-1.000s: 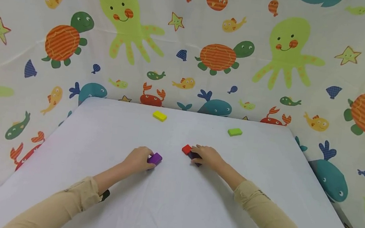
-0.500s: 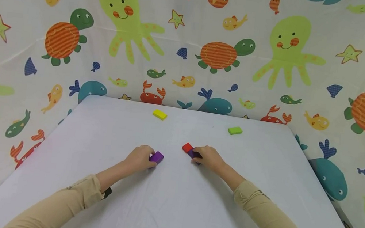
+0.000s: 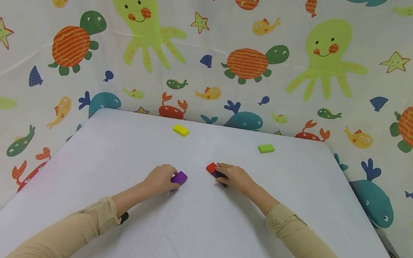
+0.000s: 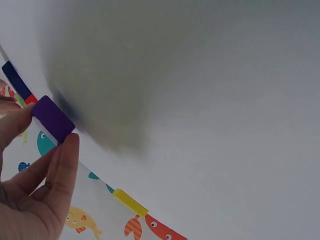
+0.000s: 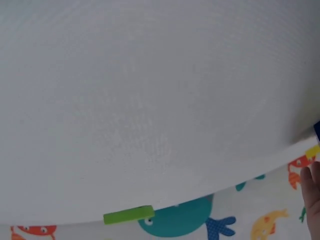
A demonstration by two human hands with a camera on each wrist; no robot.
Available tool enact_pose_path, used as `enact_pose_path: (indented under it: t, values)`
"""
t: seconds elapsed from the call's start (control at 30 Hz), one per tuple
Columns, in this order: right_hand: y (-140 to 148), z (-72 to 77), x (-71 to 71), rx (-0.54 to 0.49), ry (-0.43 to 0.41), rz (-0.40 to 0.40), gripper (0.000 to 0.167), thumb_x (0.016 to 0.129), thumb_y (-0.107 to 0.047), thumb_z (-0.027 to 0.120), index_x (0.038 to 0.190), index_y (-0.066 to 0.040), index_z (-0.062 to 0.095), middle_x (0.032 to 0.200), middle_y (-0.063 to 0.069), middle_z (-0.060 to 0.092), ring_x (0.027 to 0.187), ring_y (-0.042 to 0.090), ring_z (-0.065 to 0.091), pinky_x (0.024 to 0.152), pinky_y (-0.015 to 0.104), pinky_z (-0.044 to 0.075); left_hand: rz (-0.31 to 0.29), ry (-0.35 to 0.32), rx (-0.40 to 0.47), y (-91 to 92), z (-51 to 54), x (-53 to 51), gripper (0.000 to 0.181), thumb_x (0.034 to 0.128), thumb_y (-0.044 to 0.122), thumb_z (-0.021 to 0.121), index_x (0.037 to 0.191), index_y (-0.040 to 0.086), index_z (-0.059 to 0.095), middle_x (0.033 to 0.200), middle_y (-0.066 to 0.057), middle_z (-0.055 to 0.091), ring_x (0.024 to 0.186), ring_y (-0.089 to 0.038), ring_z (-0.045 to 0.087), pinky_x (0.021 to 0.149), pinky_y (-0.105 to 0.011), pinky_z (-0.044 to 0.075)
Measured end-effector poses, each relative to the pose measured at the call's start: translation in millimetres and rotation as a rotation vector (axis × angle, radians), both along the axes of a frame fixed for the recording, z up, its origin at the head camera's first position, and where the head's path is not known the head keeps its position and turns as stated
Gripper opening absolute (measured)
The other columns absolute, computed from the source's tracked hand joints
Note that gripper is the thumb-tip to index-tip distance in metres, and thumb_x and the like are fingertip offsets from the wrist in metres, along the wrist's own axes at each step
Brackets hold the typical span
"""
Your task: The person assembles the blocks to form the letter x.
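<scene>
My left hand (image 3: pixel 160 180) pinches a purple block (image 3: pixel 179 178) between thumb and fingertips, left of the table's middle. In the left wrist view the purple block (image 4: pixel 53 119) shows its broad face, with a shadow beside it; whether it touches the table I cannot tell. My right hand (image 3: pixel 237 178) grips a dark blue block (image 3: pixel 220 177), partly hidden under its fingers. Against the far left end of that block lies a red block (image 3: pixel 211 168). In the right wrist view only a few fingers of the right hand (image 5: pixel 312 195) and a corner of the dark blue block show at the edge.
A yellow block (image 3: pixel 181 130) lies near the back edge of the white table (image 3: pixel 196 236). Further right lies a lime green block (image 3: pixel 266 148). A curtain (image 3: pixel 207 42) printed with sea animals hangs behind and along the sides.
My left hand has shifted slightly to the right with the purple block. The right hand stays nearly in place at the dark blue block, and the yellow and green blocks have not moved.
</scene>
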State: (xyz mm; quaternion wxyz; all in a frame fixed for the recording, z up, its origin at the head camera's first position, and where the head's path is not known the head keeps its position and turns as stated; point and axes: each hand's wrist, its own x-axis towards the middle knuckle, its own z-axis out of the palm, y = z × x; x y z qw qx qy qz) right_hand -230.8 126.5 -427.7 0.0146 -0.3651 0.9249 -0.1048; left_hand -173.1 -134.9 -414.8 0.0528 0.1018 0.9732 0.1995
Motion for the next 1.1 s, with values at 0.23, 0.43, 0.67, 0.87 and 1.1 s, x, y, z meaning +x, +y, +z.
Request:
enact_pose_path:
  t: [0.23, 0.43, 0.67, 0.87, 1.1]
  values:
    - [8.2, -0.1, -2.7, 0.019, -0.101, 0.115, 0.046, 0.093, -0.021, 0.058, 0.133, 0.002, 0.051, 0.141, 0.015, 0.048, 0.133, 0.032, 0.042, 0.104, 0.043, 0.041, -0.004, -0.012, 0.003, 3.9, -2.4, -2.6, 0.040, 0.0773, 0.020, 0.077, 0.107, -0.005, 0.066, 0.099, -0.015, 0.067, 0.077, -0.018, 0.058, 0.067, -0.027, 0.053]
    - [11.5, -3.3, -3.8, 0.010, -0.138, 0.104, 0.046, 0.094, -0.022, 0.056, 0.135, -0.001, 0.049, 0.143, 0.013, 0.047, 0.135, 0.030, 0.040, 0.105, 0.043, 0.039, -0.020, -0.021, 0.020, 11.0, -4.3, -8.0, 0.041, 0.0768, 0.020, 0.077, 0.107, -0.004, 0.066, 0.094, -0.012, 0.067, 0.073, -0.015, 0.058, 0.064, -0.025, 0.051]
    - [14.1, -2.3, -4.2, 0.008, -0.160, 0.092, 0.044, 0.096, -0.021, 0.054, 0.135, -0.001, 0.049, 0.143, 0.013, 0.046, 0.135, 0.030, 0.040, 0.105, 0.043, 0.039, -0.045, -0.025, 0.032, 25.7, -5.8, -17.6, 0.041, 0.0767, 0.022, 0.078, 0.108, -0.002, 0.067, 0.089, -0.008, 0.067, 0.073, -0.014, 0.057, 0.065, -0.025, 0.051]
    - [10.9, -3.3, -8.0, 0.009, -0.136, 0.127, 0.045, 0.094, -0.021, 0.057, 0.134, -0.001, 0.049, 0.143, 0.013, 0.046, 0.134, 0.030, 0.041, 0.104, 0.041, 0.041, -0.036, -0.034, 0.052, 34.2, -5.4, -20.2, 0.041, 0.0772, 0.022, 0.078, 0.108, -0.002, 0.067, 0.096, -0.010, 0.067, 0.080, -0.016, 0.058, 0.071, -0.028, 0.053]
    - [7.9, -7.1, -10.3, 0.015, -0.137, 0.133, 0.045, 0.095, -0.019, 0.055, 0.135, 0.001, 0.048, 0.143, 0.016, 0.044, 0.133, 0.031, 0.041, 0.104, 0.043, 0.041, -0.053, -0.014, 0.048, 41.1, -2.8, -21.5, 0.039, 0.0768, 0.022, 0.078, 0.106, -0.002, 0.068, 0.098, -0.012, 0.068, 0.080, -0.017, 0.059, 0.071, -0.028, 0.053]
